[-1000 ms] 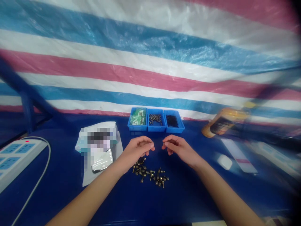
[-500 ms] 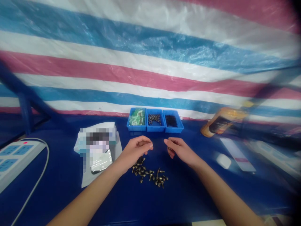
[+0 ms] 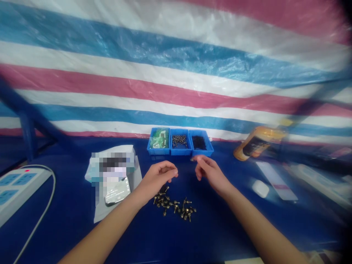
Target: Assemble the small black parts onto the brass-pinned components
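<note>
Blue plastic parts bins (image 3: 177,153) are standing in a row at the far edge of the dark blue work surface (image 3: 220,231), seemingly grouped so that you are reaching every kind of part from one spot: green packets (image 3: 159,139) in the left bin (image 3: 148,150), dark screws (image 3: 179,140) in the middle bin (image 3: 176,153), small black pieces (image 3: 199,142) in the right bin (image 3: 207,151). Loose brass-coloured screws (image 3: 173,206) are lying in a scattered cluster nearer you, just below your left hand (image 3: 158,179), whose fingers are curling inward, tips close together above the cluster. Your right hand (image 3: 210,174) is reaching just in front of the right bin, fingertips drawn together; this view is not showing whether either hand is pinching a small piece.
</note>
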`<state>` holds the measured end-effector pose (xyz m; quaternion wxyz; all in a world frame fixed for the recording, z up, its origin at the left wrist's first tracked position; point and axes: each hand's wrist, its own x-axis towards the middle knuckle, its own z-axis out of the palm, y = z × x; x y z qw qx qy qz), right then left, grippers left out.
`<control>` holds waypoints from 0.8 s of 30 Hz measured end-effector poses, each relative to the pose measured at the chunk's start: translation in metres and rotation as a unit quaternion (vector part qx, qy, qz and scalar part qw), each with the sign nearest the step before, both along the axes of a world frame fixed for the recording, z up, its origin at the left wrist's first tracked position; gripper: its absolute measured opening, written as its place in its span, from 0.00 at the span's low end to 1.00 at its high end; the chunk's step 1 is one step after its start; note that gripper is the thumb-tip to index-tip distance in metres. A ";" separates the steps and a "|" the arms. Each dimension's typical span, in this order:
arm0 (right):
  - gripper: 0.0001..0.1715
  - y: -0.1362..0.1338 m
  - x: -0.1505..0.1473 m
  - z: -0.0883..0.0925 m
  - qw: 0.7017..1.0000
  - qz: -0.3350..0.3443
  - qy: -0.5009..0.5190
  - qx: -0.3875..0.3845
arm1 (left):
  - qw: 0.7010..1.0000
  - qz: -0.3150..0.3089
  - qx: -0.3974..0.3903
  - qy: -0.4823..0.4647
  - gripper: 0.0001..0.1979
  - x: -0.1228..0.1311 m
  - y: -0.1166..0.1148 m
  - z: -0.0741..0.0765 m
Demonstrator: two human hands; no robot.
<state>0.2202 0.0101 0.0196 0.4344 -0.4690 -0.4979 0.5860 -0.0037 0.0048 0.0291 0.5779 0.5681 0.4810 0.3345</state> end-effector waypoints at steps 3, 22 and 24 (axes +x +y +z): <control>0.27 0.001 -0.001 -0.001 0.999 -0.011 0.049 0.004 | 1.000 0.001 0.005 -0.001 0.09 0.000 0.000 0.000; 0.16 -0.007 -0.011 -0.016 0.840 0.141 -0.463 0.247 | 0.971 0.231 0.064 -0.005 0.14 -0.008 0.013 -0.010; 0.16 -0.007 -0.012 -0.015 0.841 0.144 -0.452 0.259 | 0.967 0.243 0.070 -0.013 0.14 -0.008 0.013 -0.009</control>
